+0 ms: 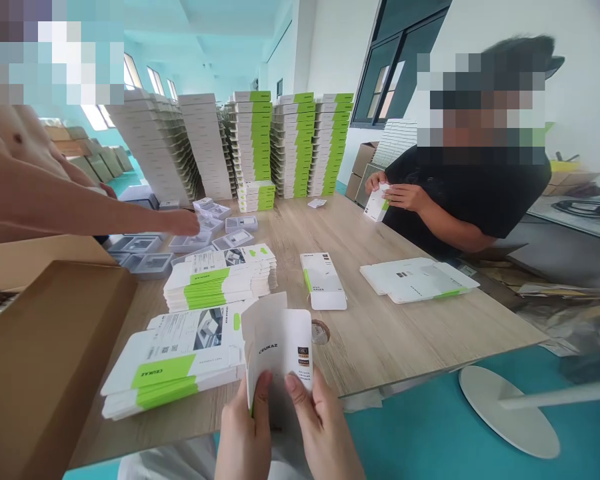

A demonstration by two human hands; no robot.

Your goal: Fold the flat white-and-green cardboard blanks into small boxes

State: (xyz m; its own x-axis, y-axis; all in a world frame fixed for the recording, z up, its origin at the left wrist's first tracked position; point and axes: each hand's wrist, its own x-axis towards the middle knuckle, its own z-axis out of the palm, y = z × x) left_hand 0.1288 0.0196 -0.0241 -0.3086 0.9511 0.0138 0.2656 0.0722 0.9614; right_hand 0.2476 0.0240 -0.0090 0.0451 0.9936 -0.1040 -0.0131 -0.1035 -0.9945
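Between my two hands is a white and green cardboard box (280,340), printed CEUKAZ, with its end flaps standing up. My left hand (247,420) grips its left side, thumb on the front face. On the right side, my right hand (317,417) closes on it with the thumb against the front. Just left of it lies a pile of flattened boxes (175,357). Behind that is a second pile of flattened boxes (220,277). Ahead on the table rests one white box (325,280) with its near flap out. A roll of tape (321,331) sits partly hidden behind my box.
Tall stacks of boxes (290,147) stand along the far edge. Clear plastic trays (200,233) lie at the left, where a co-worker's arm (105,200) reaches. At right, another person's hands (403,197) hold a box near flattened boxes (420,280). A brown carton (55,347) borders the left.
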